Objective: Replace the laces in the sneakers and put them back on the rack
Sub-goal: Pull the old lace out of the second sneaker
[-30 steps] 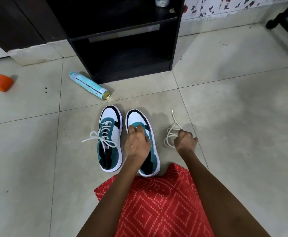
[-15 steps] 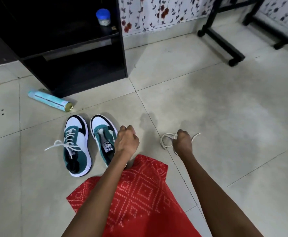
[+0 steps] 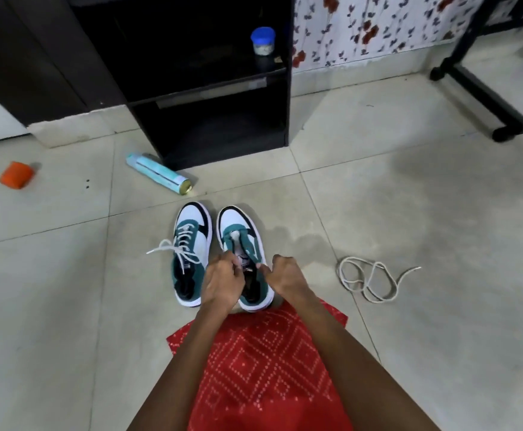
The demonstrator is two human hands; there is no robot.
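Note:
Two teal, white and black sneakers stand side by side on the tiled floor, toes pointing away from me. The left sneaker (image 3: 191, 244) is laced with a white lace tied in a bow. The right sneaker (image 3: 241, 237) has no lace. My left hand (image 3: 222, 283) grips the left side of its opening, fingers curled at the tongue. My right hand (image 3: 286, 275) grips the right side of the collar. A loose white lace (image 3: 369, 279) lies in coils on the floor to the right, apart from both hands. The black shoe rack (image 3: 210, 98) stands behind the sneakers.
A teal spray can (image 3: 157, 172) lies on its side in front of the rack. An orange object (image 3: 16, 175) sits at far left. A small blue-lidded jar (image 3: 263, 42) is on a rack shelf. A black wheeled stand leg (image 3: 484, 98) crosses the floor at right. Red patterned cloth (image 3: 263, 368) covers my lap.
My right hand has let go of the loose lace, which now lies on the floor, and moved left onto the unlaced sneaker. My left hand stays at that sneaker.

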